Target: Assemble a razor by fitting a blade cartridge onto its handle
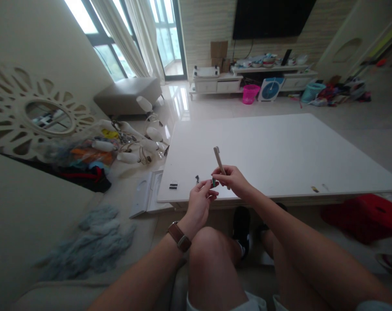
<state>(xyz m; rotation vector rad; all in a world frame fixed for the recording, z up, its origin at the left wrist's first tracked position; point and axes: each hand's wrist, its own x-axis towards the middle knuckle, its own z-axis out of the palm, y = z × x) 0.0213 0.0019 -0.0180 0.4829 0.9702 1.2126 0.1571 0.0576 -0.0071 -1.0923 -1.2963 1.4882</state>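
Observation:
Near the front left edge of the white table, my left hand [200, 198] pinches a small green piece [213, 182] with a bit of red beside it; its exact kind is too small to make out. My right hand [232, 178] is closed around a beige pen-like stick [219, 159], which tilts up and to the left. The fingertips of both hands meet around the green piece. On the table left of my hands lie a small dark part [197, 178] and a little white piece with black strips [173, 185].
The white table [263, 147] stretches out in front. Small scraps [314, 189] lie near its right front edge. An open white box [146, 194] and a chandelier with white shades [140, 144] are on the floor at left. A red stool [371, 216] stands at right.

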